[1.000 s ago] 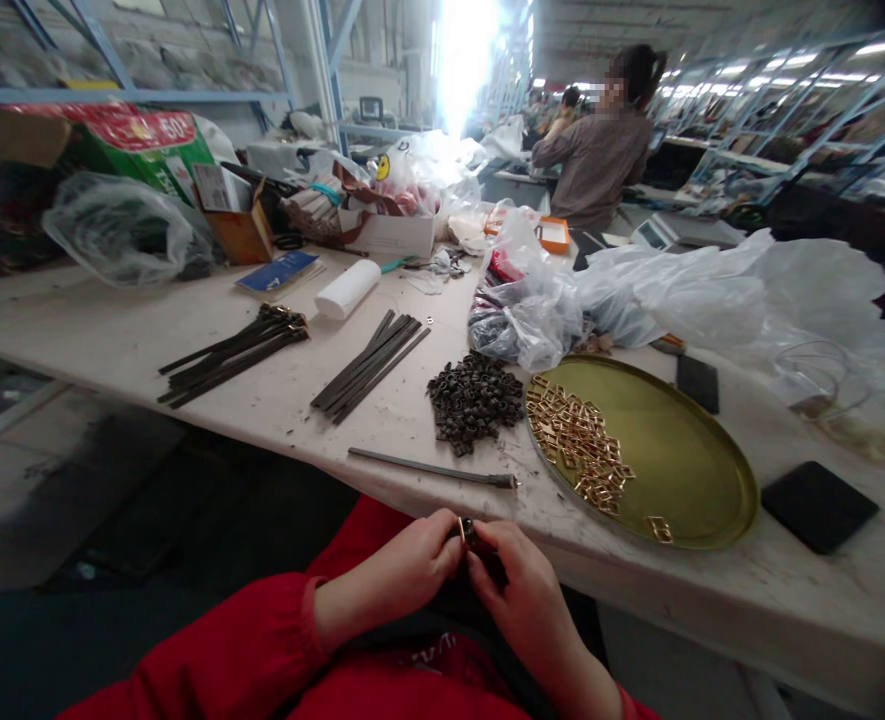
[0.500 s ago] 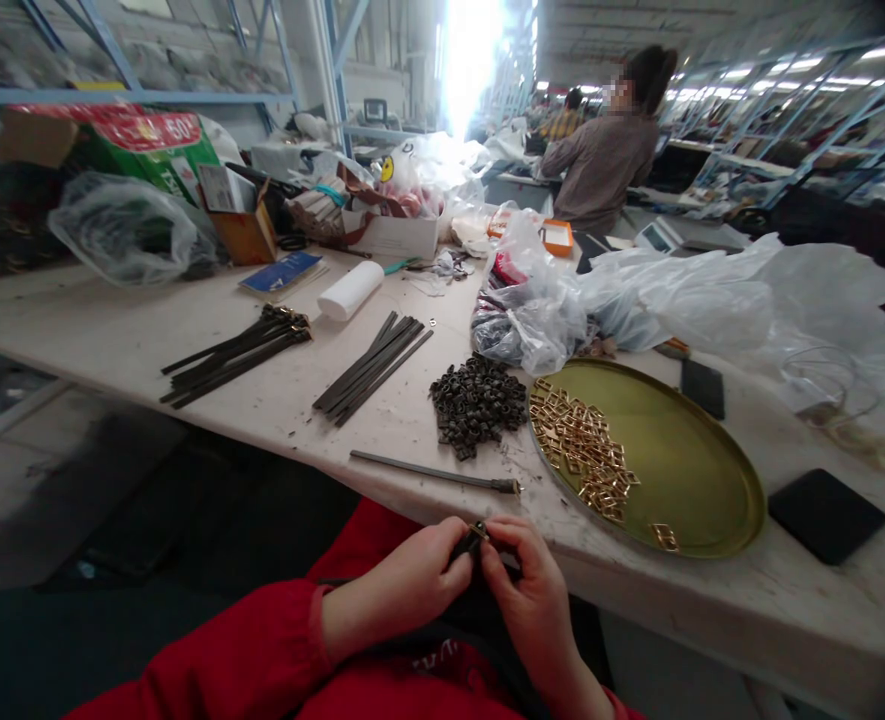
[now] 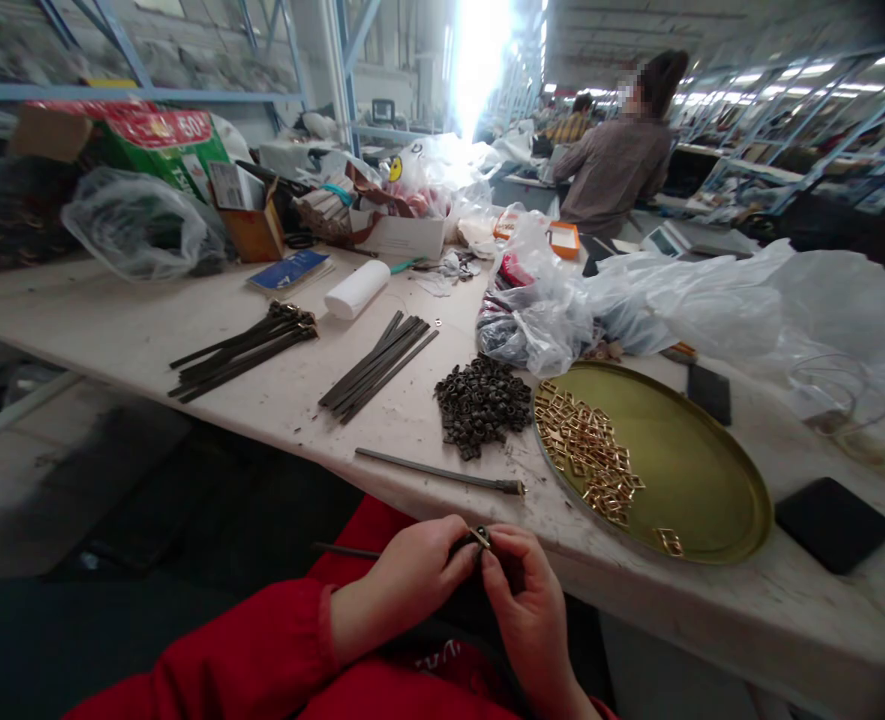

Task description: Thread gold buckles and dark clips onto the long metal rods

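Nearest, in front of the surface's [image 3: 397, 430] near edge, we have two hands on one dark strap [image 3: 346, 550]. The left hand's [image 3: 421, 568] grip grasps it, its tail poking out to the left; the right hand's [image 3: 526, 592] grip pinches its other end, at one gold buckle [image 3: 480, 539]. Just beyond, we see one single strap [image 3: 438, 471] along the edge.

To the right sits one round tray [image 3: 701, 465] with one heap of gold buckles [image 3: 590, 455], too many for us to count. One black pad [image 3: 836, 525] lies right of it, another smaller pad [image 3: 710, 393] beyond it. Left of the tray we find one pile of dark loops [image 3: 482, 402], uncountable, then two bundles of straps [image 3: 378, 370], side by side. Farther back are one white roll [image 3: 357, 290], one blue booklet [image 3: 290, 271] and, far right of centre, two people [image 3: 614, 165].
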### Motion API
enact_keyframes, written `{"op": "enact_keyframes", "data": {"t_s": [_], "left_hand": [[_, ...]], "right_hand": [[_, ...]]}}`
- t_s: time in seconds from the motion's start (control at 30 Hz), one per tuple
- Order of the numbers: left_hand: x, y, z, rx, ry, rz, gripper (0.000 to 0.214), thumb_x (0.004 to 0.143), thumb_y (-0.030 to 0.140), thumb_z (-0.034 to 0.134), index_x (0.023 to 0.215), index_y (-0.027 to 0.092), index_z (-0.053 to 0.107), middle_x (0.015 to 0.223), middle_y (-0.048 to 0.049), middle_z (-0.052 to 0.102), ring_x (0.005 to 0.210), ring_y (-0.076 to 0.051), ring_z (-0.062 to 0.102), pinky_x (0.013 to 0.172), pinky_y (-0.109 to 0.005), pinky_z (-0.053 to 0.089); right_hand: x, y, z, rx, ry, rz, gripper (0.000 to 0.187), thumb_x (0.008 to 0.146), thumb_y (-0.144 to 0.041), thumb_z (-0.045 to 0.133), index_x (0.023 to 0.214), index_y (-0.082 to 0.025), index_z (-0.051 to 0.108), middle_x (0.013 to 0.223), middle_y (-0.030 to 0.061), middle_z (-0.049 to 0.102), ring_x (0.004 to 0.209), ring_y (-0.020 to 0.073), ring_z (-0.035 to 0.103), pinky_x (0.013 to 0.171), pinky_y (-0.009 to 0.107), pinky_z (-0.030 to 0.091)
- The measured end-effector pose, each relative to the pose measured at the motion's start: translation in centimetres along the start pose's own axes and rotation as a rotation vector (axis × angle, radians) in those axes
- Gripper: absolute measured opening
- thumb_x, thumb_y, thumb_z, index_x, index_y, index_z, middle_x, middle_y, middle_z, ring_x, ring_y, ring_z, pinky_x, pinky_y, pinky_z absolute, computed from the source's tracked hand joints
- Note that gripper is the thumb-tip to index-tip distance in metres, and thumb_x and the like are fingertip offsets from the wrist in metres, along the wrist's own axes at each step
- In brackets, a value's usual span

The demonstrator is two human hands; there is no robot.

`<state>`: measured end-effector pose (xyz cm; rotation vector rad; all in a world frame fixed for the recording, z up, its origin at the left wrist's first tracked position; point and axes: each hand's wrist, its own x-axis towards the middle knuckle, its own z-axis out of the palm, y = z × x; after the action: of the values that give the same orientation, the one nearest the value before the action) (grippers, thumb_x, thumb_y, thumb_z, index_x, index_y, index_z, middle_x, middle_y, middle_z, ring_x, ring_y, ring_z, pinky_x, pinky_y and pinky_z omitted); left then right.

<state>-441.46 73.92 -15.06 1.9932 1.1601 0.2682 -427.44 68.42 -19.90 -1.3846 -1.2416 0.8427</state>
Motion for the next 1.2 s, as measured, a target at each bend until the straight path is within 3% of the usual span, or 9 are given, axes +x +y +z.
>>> {"op": "enact_keyframes", "data": {"t_s": [0.23, 0.43, 0.6, 0.87, 1.07, 1.2], "left_hand": [[0.0, -0.1, -0.2, 0.044, 0.051, 0.019, 0.02, 0.085, 0.029, 0.042, 0.072, 0.017, 0.051, 0.068, 0.0005, 0.057, 0.059, -0.012, 0.049, 0.051, -0.021, 0.027], [0.0, -0.3, 0.0, 0.311, 0.114, 0.108, 0.022, 0.085, 0.03, 0.041, 0.071, 0.018, 0.052, 0.066, -0.0008, 0.057, 0.056, -0.013, 0.049, 0.048, -0.024, 0.024], [0.0, -0.5, 0.2, 0.481, 0.133, 0.168, 0.016, 0.082, 0.027, 0.045, 0.073, 0.018, 0.055, 0.067, -0.0017, 0.057, 0.058, -0.016, 0.052, 0.047, -0.026, 0.025], [-0.1, -1.2, 1.2, 0.553, 0.13, 0.234, 0.016, 0.083, 0.025, 0.045, 0.074, 0.018, 0.056, 0.067, -0.0019, 0.058, 0.057, -0.017, 0.055, 0.047, -0.026, 0.033], [0.0, -1.6, 1.9, 0.544, 0.12, 0.206, 0.016, 0.082, 0.024, 0.046, 0.073, 0.017, 0.056, 0.064, -0.0024, 0.059, 0.056, -0.018, 0.057, 0.048, -0.026, 0.038], [0.1, -1.5, 1.7, 0.513, 0.117, 0.171, 0.017, 0.083, 0.025, 0.045, 0.075, 0.017, 0.057, 0.066, -0.0032, 0.06, 0.06, -0.02, 0.059, 0.05, -0.027, 0.039]], "right_hand": [[0.5, -1.1, -0.1, 0.104, 0.014, 0.084, 0.016, 0.077, -0.034, 0.057, 0.082, -0.019, 0.059, 0.089, 0.0065, 0.059, 0.085, 0.0195, 0.057, 0.074, 0.031, 0.048], [1.9, -1.4, -0.4, 0.336, -0.121, 0.507, 0.026, 0.072, -0.042, 0.061, 0.08, -0.018, 0.056, 0.069, -0.0006, 0.058, 0.062, 0.0134, 0.053, 0.058, 0.024, 0.044], [2.4, -1.1, -0.3, 0.361, -0.182, 0.651, 0.022, 0.067, -0.034, 0.065, 0.075, -0.016, 0.055, 0.059, -0.003, 0.055, 0.054, 0.01, 0.048, 0.052, 0.021, 0.038], [1.8, -0.8, -0.1, 0.299, -0.181, 0.636, 0.019, 0.067, -0.033, 0.065, 0.073, -0.017, 0.054, 0.06, -0.0036, 0.056, 0.056, 0.0109, 0.049, 0.055, 0.022, 0.039], [1.7, -0.2, 0.0, 0.254, -0.176, 0.626, 0.021, 0.068, -0.035, 0.064, 0.073, -0.018, 0.054, 0.06, -0.0033, 0.056, 0.056, 0.0125, 0.05, 0.055, 0.024, 0.041], [1.3, -0.2, -0.3, 0.172, -0.159, 0.512, 0.026, 0.073, -0.043, 0.06, 0.077, -0.018, 0.054, 0.067, -0.0005, 0.059, 0.063, 0.0151, 0.053, 0.06, 0.026, 0.044]]}}
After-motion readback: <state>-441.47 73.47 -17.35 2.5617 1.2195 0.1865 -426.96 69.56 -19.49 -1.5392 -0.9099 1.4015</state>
